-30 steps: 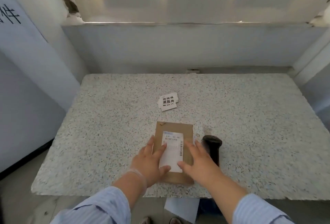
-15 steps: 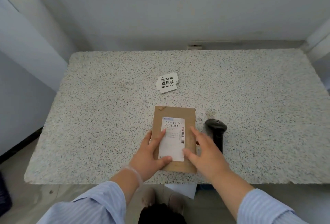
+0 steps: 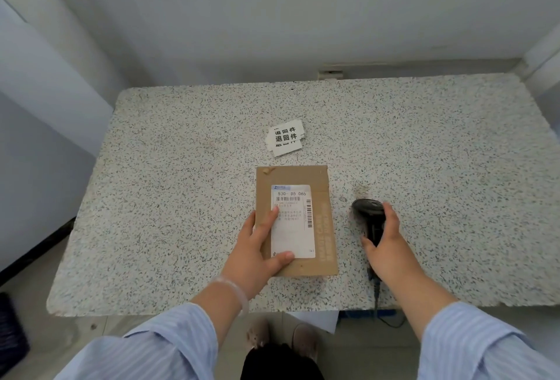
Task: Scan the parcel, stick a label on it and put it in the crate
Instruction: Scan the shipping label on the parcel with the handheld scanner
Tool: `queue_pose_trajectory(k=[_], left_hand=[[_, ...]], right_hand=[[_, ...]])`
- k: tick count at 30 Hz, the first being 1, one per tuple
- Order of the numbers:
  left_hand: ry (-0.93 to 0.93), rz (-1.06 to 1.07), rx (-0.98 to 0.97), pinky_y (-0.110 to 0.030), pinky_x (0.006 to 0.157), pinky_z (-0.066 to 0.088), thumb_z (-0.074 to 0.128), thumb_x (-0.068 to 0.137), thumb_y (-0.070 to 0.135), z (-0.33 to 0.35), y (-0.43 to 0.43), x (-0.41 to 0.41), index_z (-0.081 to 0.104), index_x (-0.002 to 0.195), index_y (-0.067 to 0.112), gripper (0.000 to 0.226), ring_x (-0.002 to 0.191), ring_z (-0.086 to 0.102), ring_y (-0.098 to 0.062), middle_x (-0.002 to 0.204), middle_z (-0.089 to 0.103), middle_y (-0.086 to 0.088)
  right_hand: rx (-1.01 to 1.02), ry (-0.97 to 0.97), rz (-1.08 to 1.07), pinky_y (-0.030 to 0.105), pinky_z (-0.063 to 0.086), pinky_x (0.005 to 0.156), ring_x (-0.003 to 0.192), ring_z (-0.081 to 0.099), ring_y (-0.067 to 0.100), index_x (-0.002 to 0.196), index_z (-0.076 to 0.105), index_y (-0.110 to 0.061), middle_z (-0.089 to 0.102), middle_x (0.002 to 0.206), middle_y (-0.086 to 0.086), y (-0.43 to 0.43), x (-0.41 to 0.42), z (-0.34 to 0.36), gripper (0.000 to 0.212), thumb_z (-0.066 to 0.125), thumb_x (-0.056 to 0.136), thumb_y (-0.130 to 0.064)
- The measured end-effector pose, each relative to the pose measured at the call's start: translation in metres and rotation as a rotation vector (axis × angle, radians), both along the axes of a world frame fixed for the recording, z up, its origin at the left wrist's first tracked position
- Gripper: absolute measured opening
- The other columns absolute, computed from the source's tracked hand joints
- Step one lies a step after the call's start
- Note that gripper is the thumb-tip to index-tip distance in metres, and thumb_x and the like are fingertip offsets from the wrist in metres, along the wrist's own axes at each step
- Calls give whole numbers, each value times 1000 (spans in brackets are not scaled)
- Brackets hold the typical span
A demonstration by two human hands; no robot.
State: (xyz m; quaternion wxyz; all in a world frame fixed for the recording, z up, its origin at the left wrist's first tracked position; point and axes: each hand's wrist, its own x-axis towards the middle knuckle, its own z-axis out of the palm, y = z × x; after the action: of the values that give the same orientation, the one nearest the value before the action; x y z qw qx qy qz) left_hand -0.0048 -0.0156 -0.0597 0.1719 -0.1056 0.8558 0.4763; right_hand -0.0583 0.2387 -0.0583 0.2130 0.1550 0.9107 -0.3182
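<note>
Currently the parcel [image 3: 295, 222] lies flat near the counter's [image 3: 181, 197] front edge, pinned by the left hand [image 3: 257, 246]. The right hand [image 3: 386, 246] is closing around the scanner [image 3: 368, 216]. Lift the scanner, aim squarely at the barcode, keep fingers off it. Speckled stone counter in a plain white alcove; loose labels [image 3: 285, 137] toward its middle.

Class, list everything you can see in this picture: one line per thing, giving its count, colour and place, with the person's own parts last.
table: one, speckled grey-white, centre of view
parcel: one, brown, flat on the table near its front edge
shipping label: one, white, on the parcel
stickers: small stack, white with black print, behind the parcel
scanner: one, black, right of the parcel
cable: one, dark, running off the front edge
left hand: resting on the parcel
right hand: fingers closing round the scanner
</note>
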Motion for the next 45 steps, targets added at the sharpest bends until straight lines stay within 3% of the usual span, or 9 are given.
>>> queue_pose_trajectory(k=[2,7,10,15,17,21,28,40,45], left_hand=[[7,2,-13,-37,115,30,73,78,43,-1,1,0,14,135,67,86,139,28,-15,160,6,8],[14,14,-5,-25,110,27,72,79,43,0,3,-1,15,140,62,86,139,26,-14,160,5,9],[46,15,-12,-34,115,28,72,79,42,6,3,-7,16,141,60,86,141,24,-16,160,6,8],[90,34,-2,-40,118,25,73,79,39,22,9,-18,18,142,57,86,143,19,-17,160,5,7],[105,17,-16,-42,118,25,73,79,40,28,14,-21,18,142,57,86,144,18,-18,160,4,8],[133,2,-24,-45,116,29,73,78,40,32,23,-26,18,142,58,86,144,19,-19,160,3,8],[132,-5,-3,-43,116,29,74,79,37,35,33,-25,18,140,60,86,144,17,-19,160,1,9],[85,-23,-4,-37,118,22,73,81,36,39,40,-21,19,144,53,85,145,13,-19,161,-2,7],[69,-28,-14,-41,117,26,73,79,39,35,38,-20,18,143,55,86,145,17,-20,161,-1,7]], right_hand=[[-35,-10,-61,33,48,59,71,62,26,145,-12,-45,55,127,19,-3,-1,-2,86,53,94,-19],[-119,86,-139,35,51,53,65,61,22,144,2,-46,56,106,6,-11,3,11,78,54,92,-21],[-206,199,-184,29,46,51,70,61,22,139,8,-50,56,107,7,-16,5,34,75,56,90,-21],[-329,374,-93,37,52,58,72,62,20,135,11,-51,58,96,-1,-37,19,84,66,55,93,-24],[-353,423,-20,32,51,60,77,62,15,134,10,-53,58,102,-4,-45,27,98,66,55,93,-26],[-413,464,74,8,45,68,100,57,2,130,12,-55,52,123,-7,-55,41,111,63,54,93,-27],[-451,466,103,5,44,72,103,55,-1,129,14,-55,50,125,-10,-53,53,119,61,53,94,-25],[-437,449,80,15,47,67,96,58,2,132,13,-53,54,122,-9,-50,53,118,59,51,95,-27],[-376,422,72,26,46,80,104,57,10,136,7,-52,51,126,-8,-42,50,112,65,52,94,-30]])
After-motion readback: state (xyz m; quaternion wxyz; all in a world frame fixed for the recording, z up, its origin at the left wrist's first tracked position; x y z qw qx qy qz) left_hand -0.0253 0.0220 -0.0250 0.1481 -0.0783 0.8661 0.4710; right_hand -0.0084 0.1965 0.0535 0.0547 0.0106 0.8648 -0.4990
